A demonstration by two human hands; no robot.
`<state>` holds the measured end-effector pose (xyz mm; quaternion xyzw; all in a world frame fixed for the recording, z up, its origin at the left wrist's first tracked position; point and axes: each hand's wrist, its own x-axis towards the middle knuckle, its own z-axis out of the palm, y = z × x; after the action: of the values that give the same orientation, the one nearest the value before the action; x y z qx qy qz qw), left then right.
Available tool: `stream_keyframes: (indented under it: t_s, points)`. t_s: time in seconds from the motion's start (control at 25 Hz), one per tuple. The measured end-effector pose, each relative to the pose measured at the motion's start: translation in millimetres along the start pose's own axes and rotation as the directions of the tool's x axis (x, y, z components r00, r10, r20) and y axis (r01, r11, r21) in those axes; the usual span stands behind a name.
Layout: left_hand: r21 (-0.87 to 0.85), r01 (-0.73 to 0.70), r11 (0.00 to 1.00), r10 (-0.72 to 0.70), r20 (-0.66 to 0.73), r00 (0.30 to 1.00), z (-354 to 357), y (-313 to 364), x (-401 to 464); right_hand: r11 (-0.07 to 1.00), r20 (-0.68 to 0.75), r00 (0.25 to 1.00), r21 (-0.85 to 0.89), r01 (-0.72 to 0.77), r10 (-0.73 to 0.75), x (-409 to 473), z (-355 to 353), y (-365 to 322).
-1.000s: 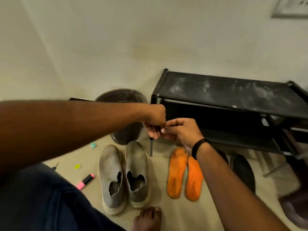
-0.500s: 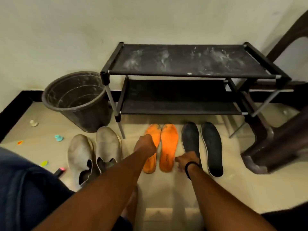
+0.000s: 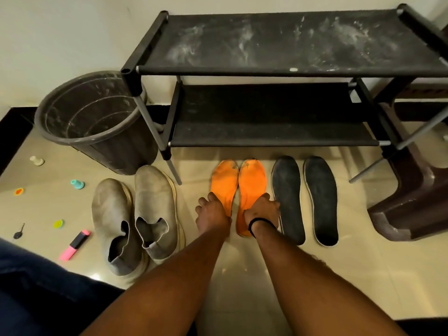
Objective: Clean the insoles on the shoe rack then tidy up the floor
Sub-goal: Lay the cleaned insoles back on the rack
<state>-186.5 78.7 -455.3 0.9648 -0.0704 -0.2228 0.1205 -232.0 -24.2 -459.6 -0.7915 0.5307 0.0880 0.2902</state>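
Two orange insoles lie side by side on the floor in front of the black shoe rack (image 3: 291,71), whose top shelf is streaked with white dust. My left hand (image 3: 212,214) grips the heel end of the left orange insole (image 3: 224,180). My right hand (image 3: 263,212), with a black band at the wrist, grips the heel end of the right orange insole (image 3: 252,183). Both heels are hidden under my hands. A pair of black insoles (image 3: 287,190) (image 3: 321,195) lies just to the right, untouched.
A grey bucket (image 3: 72,139) stands left of the rack, with a grey pair of shoes (image 3: 155,197) in front of it. A pink highlighter (image 3: 75,244), a teal piece (image 3: 77,184) and coloured discs (image 3: 58,223) lie scattered at the left. A brown plastic stool (image 3: 412,209) stands at the right.
Both hands dropped from in front of the rack to the floor and closed on the orange insoles' heels. The view tilted down and closer.
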Motion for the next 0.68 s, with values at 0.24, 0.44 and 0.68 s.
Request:
stream_keyframes:
  t_s: [0.24, 0.44, 0.68]
  points:
    - [-0.278, 0.022, 0.960, -0.026, -0.011, 1.000, -15, 9, 9, 0.985, 0.017, 1.000, 0.169, -0.021, 0.018, 4, -2, -3]
    - [-0.262, -0.030, 0.965, 0.018, -0.048, 0.999, -69, 16, -4, 0.672, 0.356, 0.934, 0.684, -0.283, 0.030, -3, -54, -9]
    - [-0.051, -0.187, 0.981, 0.191, 0.090, 0.977, -195, 58, -53, 0.776, 0.308, 0.938, 0.626, -0.074, -0.160, -46, -155, -52]
